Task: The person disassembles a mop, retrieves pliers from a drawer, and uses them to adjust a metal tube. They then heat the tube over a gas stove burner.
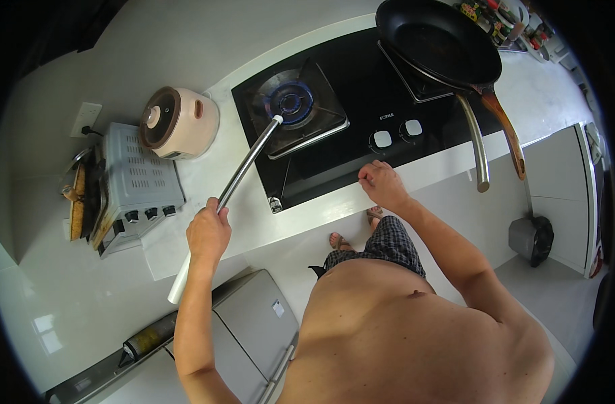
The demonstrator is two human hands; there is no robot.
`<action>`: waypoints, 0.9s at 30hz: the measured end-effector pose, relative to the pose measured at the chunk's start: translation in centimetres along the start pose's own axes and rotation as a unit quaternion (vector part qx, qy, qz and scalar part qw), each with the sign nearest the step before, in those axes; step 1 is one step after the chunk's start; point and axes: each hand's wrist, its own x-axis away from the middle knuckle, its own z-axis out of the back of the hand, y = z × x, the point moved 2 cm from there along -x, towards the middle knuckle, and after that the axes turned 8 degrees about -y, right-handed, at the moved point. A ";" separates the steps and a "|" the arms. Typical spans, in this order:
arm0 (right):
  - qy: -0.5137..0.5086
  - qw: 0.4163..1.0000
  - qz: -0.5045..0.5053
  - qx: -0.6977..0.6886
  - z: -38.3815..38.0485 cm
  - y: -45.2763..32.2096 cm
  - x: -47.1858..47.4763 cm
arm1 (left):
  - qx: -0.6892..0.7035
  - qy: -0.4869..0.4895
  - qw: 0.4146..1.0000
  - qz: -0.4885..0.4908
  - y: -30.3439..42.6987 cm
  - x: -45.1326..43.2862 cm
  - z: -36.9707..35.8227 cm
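Note:
My left hand [208, 233] grips a long metal tube [245, 160] with a white lower section and a white end cap [277, 119]. The capped end reaches over the near-left side of the left gas burner [290, 103], where a ring of blue flame burns. Whether the cap touches the burner cannot be told. My right hand [384, 183] hovers by the front edge of the black glass gas hob [332, 164], just below two control knobs [382, 139]. Its fingers are curled, and nothing shows in them.
Stacked black frying pans [438, 43] sit on the right burner, their handles [507, 131] jutting over the counter's front edge. Left of the hob are a pink rice cooker [193, 123] and a toaster oven [146, 166]. Bottles [496, 22] crowd the far right. A grey bin [526, 239] stands below.

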 end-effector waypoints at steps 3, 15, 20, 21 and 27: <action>-0.006 1.000 -0.001 0.000 0.0 0.0 0.0 | 0.012 0.006 1.000 -0.005 -0.4 0.0 -0.9; -0.010 1.000 0.001 0.013 0.0 0.1 0.0 | 0.037 0.021 0.999 0.012 -1.6 -0.2 -2.3; -0.006 1.000 -0.003 0.010 0.0 -0.1 -0.1 | 0.097 -0.005 0.995 0.019 -1.6 -1.0 -4.2; -0.008 1.000 -0.009 0.009 0.0 0.0 0.0 | 0.117 -0.011 0.993 0.019 -1.4 -1.2 -5.0; -0.007 1.000 -0.012 0.008 -0.1 0.0 0.0 | 0.241 -0.013 0.970 0.032 -0.2 -2.0 -10.2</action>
